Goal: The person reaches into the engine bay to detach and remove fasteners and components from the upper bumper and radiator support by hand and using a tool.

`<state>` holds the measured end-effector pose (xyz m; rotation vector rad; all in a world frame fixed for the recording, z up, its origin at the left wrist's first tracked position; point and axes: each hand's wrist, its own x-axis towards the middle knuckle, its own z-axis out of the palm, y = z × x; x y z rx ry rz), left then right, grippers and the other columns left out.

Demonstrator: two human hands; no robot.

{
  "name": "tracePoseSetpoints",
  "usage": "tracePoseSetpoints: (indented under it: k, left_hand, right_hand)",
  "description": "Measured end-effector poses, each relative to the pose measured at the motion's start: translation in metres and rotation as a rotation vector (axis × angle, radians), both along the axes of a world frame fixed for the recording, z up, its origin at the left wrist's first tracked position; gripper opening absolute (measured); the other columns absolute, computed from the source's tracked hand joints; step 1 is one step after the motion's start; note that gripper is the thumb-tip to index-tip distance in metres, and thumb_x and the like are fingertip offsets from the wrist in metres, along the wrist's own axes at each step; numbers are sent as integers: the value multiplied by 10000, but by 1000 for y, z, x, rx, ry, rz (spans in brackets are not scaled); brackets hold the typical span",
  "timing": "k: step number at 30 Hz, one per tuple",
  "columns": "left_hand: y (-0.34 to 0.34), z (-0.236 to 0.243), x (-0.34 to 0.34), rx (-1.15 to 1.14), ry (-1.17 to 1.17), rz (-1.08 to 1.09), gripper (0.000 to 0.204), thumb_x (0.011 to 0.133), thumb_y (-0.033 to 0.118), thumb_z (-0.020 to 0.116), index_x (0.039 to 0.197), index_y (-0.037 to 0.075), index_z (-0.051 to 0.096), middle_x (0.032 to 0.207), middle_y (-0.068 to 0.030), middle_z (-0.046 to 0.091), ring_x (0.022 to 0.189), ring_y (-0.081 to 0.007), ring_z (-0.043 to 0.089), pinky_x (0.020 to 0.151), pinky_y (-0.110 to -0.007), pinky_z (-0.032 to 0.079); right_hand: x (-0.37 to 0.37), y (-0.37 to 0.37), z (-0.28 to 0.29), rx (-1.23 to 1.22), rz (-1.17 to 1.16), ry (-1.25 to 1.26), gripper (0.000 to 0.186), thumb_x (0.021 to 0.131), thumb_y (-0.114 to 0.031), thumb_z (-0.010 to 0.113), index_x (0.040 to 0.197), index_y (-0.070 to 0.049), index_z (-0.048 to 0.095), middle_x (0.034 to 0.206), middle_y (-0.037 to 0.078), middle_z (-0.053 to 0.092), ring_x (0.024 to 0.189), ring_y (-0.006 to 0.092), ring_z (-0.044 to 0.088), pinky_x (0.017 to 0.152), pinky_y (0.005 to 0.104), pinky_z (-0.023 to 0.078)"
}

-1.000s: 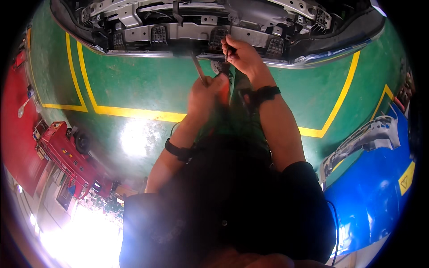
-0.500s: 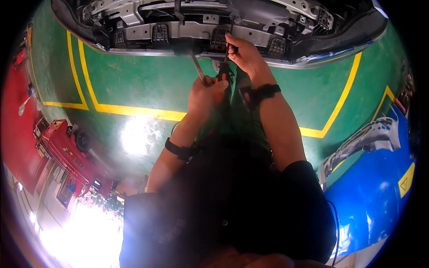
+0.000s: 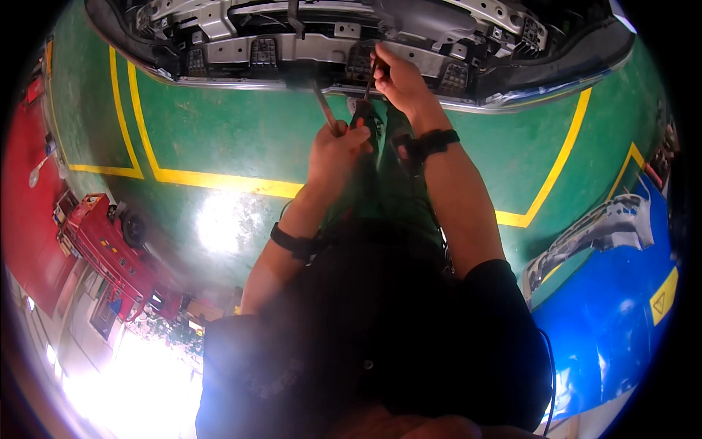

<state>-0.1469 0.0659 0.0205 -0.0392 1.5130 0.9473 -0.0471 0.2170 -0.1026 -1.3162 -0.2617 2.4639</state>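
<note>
My left hand (image 3: 330,152) is closed around two tools at once. One is a hammer (image 3: 322,104) with a pale handle, its dark blurred head close to the front lip of the car. The other is a screwdriver (image 3: 360,117) with a black and red handle, its thin shaft pointing away from me. My right hand (image 3: 401,79) is farther forward, its fingers pinched together by the far end of that shaft, in front of the car's exposed front structure (image 3: 314,50). Whatever sits between those fingertips is too small and dark to name.
Dark trim (image 3: 556,77) runs along the car's front edge. Yellow lines (image 3: 227,181) mark the green floor. A red wheeled machine (image 3: 121,249) stands to the left. At right lies a blue panel (image 3: 607,329) beside a grey curved car part (image 3: 621,219).
My right hand has shifted slightly forward, toward the car. The screwdriver leans a little more to the left, while the hammer and my left hand have hardly moved.
</note>
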Motion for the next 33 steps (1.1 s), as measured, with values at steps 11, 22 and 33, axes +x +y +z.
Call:
tracePoseSetpoints:
  k: [11, 22, 33]
  left_hand:
    - [-32, 32, -24, 5, 3, 69, 124, 828, 79, 562, 775, 38, 458, 852, -165, 607, 687, -172, 567, 564, -226, 373]
    - [-53, 30, -27, 3, 6, 91, 107, 835, 92, 545, 790, 33, 469, 856, -148, 598, 753, -188, 571, 708, -266, 399]
    - [-53, 35, -30, 53, 8, 61, 130, 827, 84, 549, 760, 40, 446, 837, -159, 585, 747, -200, 564, 752, -302, 414]
  right_hand:
    - [-33, 33, -35, -144, -346, -68, 224, 928, -221, 593, 830, -19, 593, 649, -10, 500, 522, 84, 398, 454, 222, 281]
    - [-61, 29, -8, -129, -498, -537, 165, 784, -186, 656, 694, -55, 611, 605, -26, 486, 493, 80, 377, 458, 242, 269]
    - [-55, 32, -25, -103, -482, -645, 212, 753, -229, 688, 753, -18, 675, 794, 45, 687, 563, 151, 482, 534, 325, 402]
